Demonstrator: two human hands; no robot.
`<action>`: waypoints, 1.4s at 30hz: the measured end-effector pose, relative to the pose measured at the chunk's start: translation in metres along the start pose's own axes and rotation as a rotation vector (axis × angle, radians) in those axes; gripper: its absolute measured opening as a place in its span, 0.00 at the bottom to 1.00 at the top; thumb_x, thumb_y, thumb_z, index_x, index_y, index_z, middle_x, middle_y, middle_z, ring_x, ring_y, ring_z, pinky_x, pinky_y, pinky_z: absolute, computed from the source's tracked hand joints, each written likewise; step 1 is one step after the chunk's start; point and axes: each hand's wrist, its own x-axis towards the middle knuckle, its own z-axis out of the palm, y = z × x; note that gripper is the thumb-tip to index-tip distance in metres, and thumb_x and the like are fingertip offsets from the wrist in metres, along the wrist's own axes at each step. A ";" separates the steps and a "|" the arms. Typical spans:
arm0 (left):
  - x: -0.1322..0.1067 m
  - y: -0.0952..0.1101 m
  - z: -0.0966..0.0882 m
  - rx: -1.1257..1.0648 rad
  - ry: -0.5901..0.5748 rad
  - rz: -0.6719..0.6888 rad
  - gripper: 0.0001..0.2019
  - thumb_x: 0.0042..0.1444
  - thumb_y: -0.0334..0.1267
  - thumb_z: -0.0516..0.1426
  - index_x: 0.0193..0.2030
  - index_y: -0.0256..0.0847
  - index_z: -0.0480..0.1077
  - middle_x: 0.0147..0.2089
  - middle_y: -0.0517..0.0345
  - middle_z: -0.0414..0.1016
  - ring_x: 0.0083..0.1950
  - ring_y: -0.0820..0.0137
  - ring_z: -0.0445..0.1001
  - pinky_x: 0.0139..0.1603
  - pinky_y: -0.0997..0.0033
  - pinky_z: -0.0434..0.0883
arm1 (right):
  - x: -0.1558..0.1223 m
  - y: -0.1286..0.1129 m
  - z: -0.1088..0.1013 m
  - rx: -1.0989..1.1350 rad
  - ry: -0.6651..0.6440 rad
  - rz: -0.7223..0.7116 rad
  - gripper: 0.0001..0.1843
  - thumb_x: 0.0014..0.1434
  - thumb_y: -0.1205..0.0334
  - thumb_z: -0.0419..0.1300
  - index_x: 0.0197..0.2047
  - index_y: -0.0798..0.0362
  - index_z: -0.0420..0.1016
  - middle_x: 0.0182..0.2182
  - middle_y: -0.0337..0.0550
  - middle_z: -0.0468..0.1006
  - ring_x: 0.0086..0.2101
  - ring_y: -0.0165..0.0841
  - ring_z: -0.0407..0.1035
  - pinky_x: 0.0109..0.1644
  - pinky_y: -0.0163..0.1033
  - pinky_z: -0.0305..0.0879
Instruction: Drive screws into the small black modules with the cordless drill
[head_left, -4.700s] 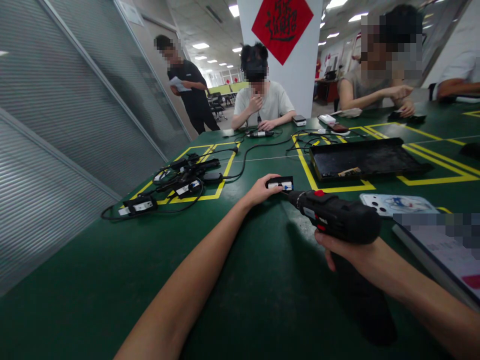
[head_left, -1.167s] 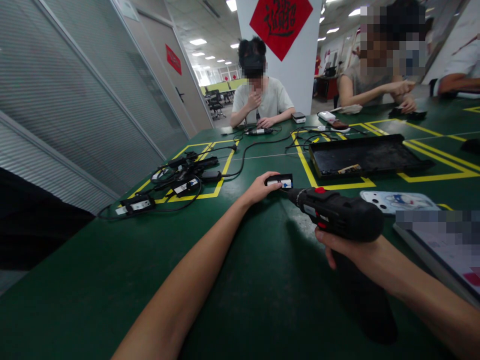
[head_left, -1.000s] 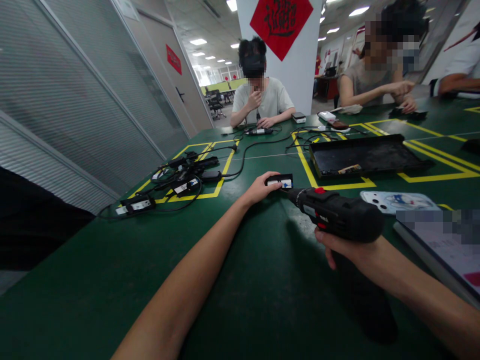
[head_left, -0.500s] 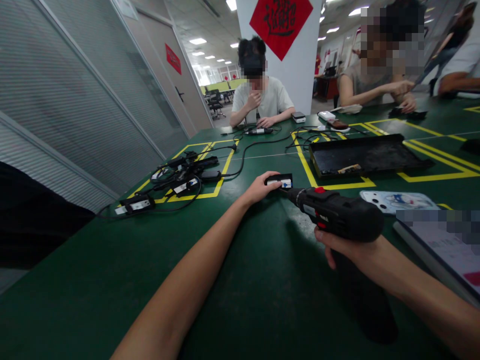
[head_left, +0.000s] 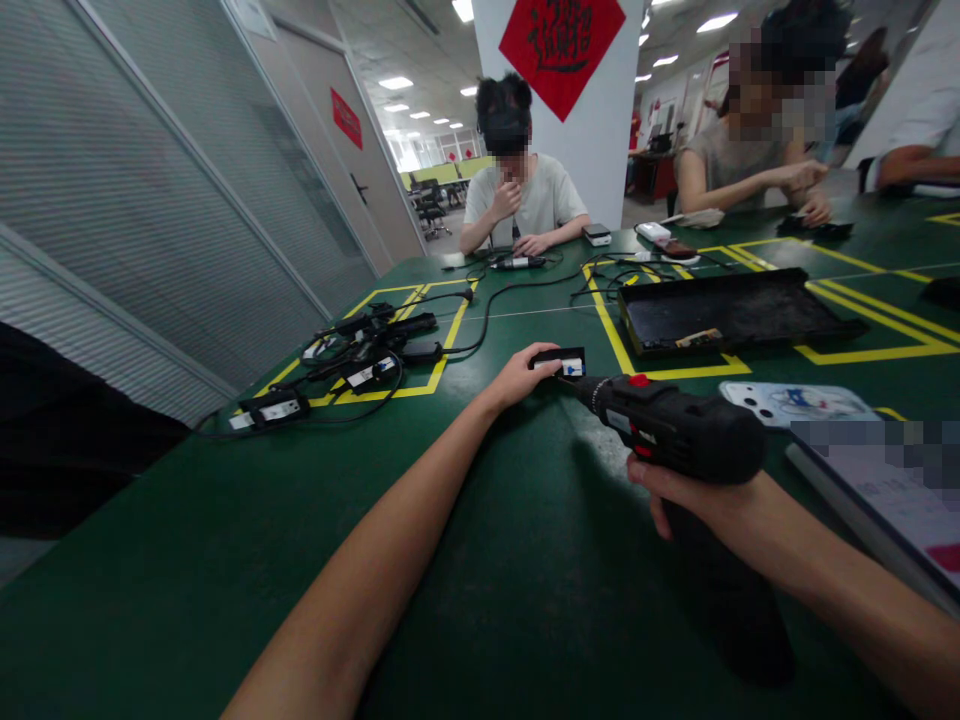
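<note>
My left hand (head_left: 517, 376) reaches far out over the green table (head_left: 225, 520) and grips a small black box with a white label (head_left: 561, 362), holding it down on the table. My right hand (head_left: 701, 500) is wrapped round the handle of a black cordless screwdriver with a red button (head_left: 679, 432). The tool's tip points at the right end of the small box and seems to touch it.
A pile of black adapters and cables (head_left: 360, 355) lies in a yellow-taped square at left. A black tray (head_left: 731, 312) sits beyond the tool; a phone (head_left: 795, 402) and a tablet (head_left: 885, 490) lie at right. Three people sit across the table.
Both hands and the tool stay where they were. The person standing at the back left has gone, and a dark shape has come in at the left edge.
</note>
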 end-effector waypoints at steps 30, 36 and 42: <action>0.001 -0.004 0.000 -0.012 0.005 0.018 0.24 0.53 0.48 0.56 0.53 0.38 0.66 0.52 0.51 0.71 0.51 0.63 0.69 0.54 0.64 0.65 | 0.000 0.001 -0.001 -0.074 -0.017 0.021 0.30 0.61 0.54 0.53 0.65 0.48 0.53 0.22 0.38 0.77 0.25 0.37 0.73 0.32 0.42 0.66; 0.001 -0.003 0.001 -0.017 0.003 0.010 0.24 0.53 0.49 0.56 0.54 0.38 0.66 0.52 0.50 0.70 0.51 0.64 0.70 0.54 0.64 0.65 | 0.000 0.000 -0.001 -0.073 -0.018 0.017 0.31 0.61 0.54 0.53 0.65 0.48 0.53 0.23 0.39 0.78 0.24 0.36 0.72 0.32 0.42 0.65; 0.001 -0.002 0.000 -0.019 -0.011 -0.004 0.24 0.53 0.48 0.56 0.54 0.37 0.65 0.52 0.50 0.71 0.50 0.65 0.70 0.53 0.65 0.66 | -0.001 -0.002 -0.001 -0.109 -0.013 0.036 0.30 0.61 0.54 0.52 0.65 0.49 0.52 0.20 0.38 0.77 0.25 0.37 0.73 0.33 0.42 0.65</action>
